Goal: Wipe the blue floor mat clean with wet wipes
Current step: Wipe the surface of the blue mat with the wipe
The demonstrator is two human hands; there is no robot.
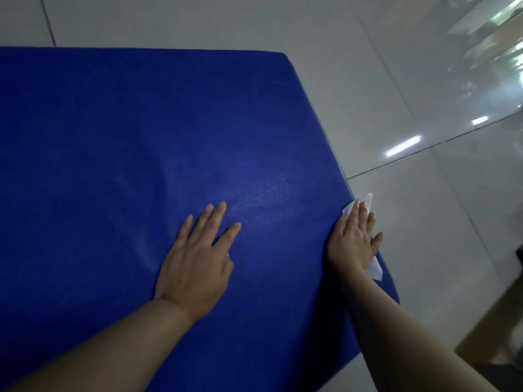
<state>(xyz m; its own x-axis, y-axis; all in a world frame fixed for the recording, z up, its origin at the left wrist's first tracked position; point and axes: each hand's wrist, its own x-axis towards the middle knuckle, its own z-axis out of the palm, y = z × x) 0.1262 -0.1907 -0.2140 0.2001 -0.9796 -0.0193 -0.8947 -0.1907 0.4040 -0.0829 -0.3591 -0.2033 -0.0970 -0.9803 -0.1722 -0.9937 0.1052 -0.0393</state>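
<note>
- While the blue floor mat (pixel 141 137) lies flat on pale floor tiles (pixel 424 222), its right edge is being wiped.
- A white wet wipe (pixel 375 268) is pressed onto that edge under the right hand (pixel 353 239), fingers straight and close together.
- The mat's middle is pressed by the left hand (pixel 195 267), fingers flat and slightly spread, nothing held.

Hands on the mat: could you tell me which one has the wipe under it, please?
The right hand, at the mat's right edge, presses the white wipe; the left hand lies bare.
</note>
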